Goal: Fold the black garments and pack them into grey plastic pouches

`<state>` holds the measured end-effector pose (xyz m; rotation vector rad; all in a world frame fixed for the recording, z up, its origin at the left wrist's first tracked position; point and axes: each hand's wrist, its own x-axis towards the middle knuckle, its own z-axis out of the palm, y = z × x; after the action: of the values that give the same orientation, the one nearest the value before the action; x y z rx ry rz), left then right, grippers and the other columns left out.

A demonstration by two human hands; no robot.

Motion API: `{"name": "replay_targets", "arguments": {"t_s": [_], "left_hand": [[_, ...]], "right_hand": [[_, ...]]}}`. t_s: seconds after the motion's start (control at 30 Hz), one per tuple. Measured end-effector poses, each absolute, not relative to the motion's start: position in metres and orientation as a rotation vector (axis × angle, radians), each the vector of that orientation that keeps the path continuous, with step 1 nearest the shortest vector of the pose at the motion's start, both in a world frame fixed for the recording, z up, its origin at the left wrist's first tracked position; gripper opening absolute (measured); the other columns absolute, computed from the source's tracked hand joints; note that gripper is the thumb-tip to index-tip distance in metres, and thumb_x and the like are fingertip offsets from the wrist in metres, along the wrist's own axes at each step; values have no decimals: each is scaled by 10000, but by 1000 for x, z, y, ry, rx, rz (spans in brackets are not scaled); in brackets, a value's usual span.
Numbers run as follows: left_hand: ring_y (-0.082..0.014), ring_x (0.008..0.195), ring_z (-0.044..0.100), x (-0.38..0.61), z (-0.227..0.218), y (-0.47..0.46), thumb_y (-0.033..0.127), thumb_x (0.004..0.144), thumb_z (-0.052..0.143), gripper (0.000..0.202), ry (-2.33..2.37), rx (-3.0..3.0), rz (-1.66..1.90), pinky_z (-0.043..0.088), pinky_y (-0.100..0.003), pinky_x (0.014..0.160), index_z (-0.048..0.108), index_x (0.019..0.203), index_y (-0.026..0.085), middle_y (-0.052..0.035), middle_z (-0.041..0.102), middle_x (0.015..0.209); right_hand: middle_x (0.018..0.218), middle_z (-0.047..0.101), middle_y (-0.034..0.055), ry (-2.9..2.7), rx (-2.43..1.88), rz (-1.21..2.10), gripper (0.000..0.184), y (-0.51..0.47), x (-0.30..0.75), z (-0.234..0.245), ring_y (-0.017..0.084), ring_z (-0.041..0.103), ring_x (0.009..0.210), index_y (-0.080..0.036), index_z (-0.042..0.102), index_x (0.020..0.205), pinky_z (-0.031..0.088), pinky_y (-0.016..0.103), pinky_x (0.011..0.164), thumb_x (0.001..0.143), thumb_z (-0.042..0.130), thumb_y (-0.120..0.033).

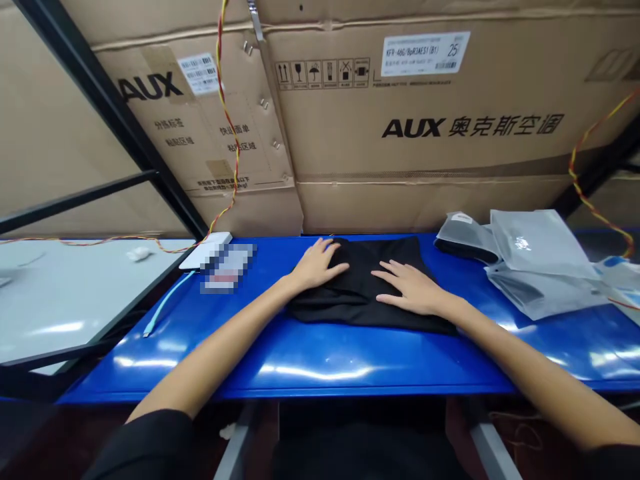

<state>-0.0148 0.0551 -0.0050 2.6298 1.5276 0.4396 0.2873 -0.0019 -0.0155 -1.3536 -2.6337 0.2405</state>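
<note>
A folded black garment lies on the blue table, near its back edge. My left hand rests flat on the garment's left side, fingers stretched out. On the garment's right half lies my right hand, palm down with the fingers spread. Neither hand grips anything.
Several grey plastic bags are piled at the right of the table. A white device with a light blue cable sits at the left, beside a blurred patch. Big cardboard boxes stand behind. A white table adjoins on the left.
</note>
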Motion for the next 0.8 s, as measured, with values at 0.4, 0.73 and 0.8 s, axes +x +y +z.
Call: {"name": "replay_targets", "arguments": {"t_s": [0.4,0.73,0.8], "left_hand": [[-256,1015,709,5,16,170,404,838,754,290,1340,2647,181,515,-312,895,765,1020,178,-86,772,1053],[-219,948,656,-31,28,95,216,976,567,161,788,3132,334,486,-325,870,727,986,210,-84,723,992],[-211,955,667,-33,24,84,158,949,573,182,755,3094,222,494,-313,876,739,991,217,-74,739,996]], "right_hand": [[1163,773,123,-2482,-1678,300,375,147,348,17,289,716,1084,-159,760,1166,528,372,975,808,764,-269],[842,654,63,-2487,-1046,78,179,67,378,9,201,608,774,-192,659,833,444,304,740,772,523,-93],[830,650,60,-2554,-1017,122,192,48,375,-1,201,599,767,-196,648,817,436,304,726,765,508,-74]]}}
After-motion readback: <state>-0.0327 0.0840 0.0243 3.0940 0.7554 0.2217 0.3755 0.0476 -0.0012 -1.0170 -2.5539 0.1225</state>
